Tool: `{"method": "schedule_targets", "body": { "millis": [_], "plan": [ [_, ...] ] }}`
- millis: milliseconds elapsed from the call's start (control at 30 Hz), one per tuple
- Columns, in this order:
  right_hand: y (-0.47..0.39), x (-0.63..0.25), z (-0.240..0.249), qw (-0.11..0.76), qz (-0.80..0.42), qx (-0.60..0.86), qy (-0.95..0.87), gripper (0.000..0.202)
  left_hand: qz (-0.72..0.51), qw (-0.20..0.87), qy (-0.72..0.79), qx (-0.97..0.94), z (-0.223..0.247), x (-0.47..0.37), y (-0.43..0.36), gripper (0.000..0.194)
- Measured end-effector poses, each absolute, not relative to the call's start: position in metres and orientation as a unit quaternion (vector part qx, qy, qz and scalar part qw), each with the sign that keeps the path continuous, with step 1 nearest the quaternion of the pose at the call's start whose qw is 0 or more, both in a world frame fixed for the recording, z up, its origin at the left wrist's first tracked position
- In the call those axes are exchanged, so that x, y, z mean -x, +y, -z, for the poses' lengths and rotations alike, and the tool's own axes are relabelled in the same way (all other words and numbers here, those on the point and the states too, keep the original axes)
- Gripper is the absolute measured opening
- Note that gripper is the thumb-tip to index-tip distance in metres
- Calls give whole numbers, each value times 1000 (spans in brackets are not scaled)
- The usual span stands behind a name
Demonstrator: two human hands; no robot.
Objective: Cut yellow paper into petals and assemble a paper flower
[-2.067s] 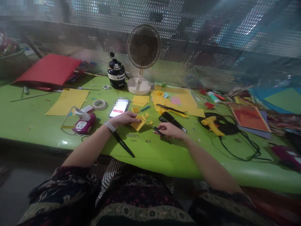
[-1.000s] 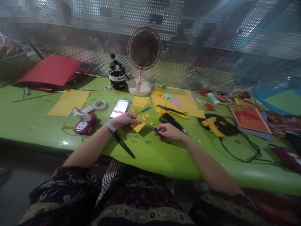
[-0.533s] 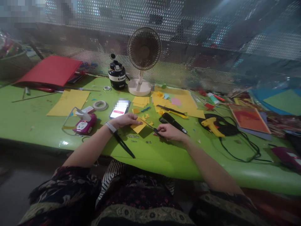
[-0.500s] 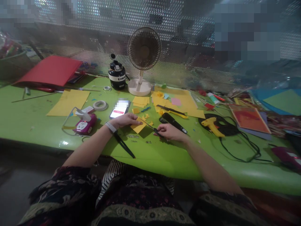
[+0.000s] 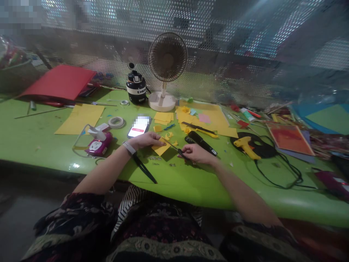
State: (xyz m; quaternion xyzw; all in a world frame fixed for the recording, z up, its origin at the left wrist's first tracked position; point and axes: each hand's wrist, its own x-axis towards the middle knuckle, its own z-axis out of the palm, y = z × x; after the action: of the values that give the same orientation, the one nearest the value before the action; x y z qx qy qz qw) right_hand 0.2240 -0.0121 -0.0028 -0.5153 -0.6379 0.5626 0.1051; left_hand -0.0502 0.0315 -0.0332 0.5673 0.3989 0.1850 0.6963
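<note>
My left hand (image 5: pixel 148 139) pinches a small square of yellow paper (image 5: pixel 160 149) above the green table (image 5: pixel 174 185). In my right hand (image 5: pixel 196 153) is a pair of scissors (image 5: pixel 178 150), its blades pointing left and meeting the upper right edge of the paper. Whether the blades are apart is too small to tell. Several yellow paper scraps (image 5: pixel 169 135) lie just behind the square. Close to my right hand rests a black case-like object (image 5: pixel 200 142), with a yellow utility knife (image 5: pixel 204 130) behind it.
A phone (image 5: pixel 139 126), a tape roll (image 5: pixel 116 122) and a purple power socket (image 5: pixel 99 145) lie to the left. Behind stand a fan (image 5: pixel 168 58) and a black bottle (image 5: pixel 136 89). A yellow glue gun (image 5: pixel 246 147) with a looped cord lies right.
Almost nothing differs. Both hands keep their hold on the paper and the scissors, and the view has shifted very slightly.
</note>
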Motion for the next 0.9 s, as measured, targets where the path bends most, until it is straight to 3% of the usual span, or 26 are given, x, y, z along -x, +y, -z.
{"method": "schedule_targets", "body": {
  "millis": [900],
  "plan": [
    [-12, -226, 7, 100, -564, 510, -642, 43, -180, 684, 384, -593, 36, 49, 32, 34]
  ]
}}
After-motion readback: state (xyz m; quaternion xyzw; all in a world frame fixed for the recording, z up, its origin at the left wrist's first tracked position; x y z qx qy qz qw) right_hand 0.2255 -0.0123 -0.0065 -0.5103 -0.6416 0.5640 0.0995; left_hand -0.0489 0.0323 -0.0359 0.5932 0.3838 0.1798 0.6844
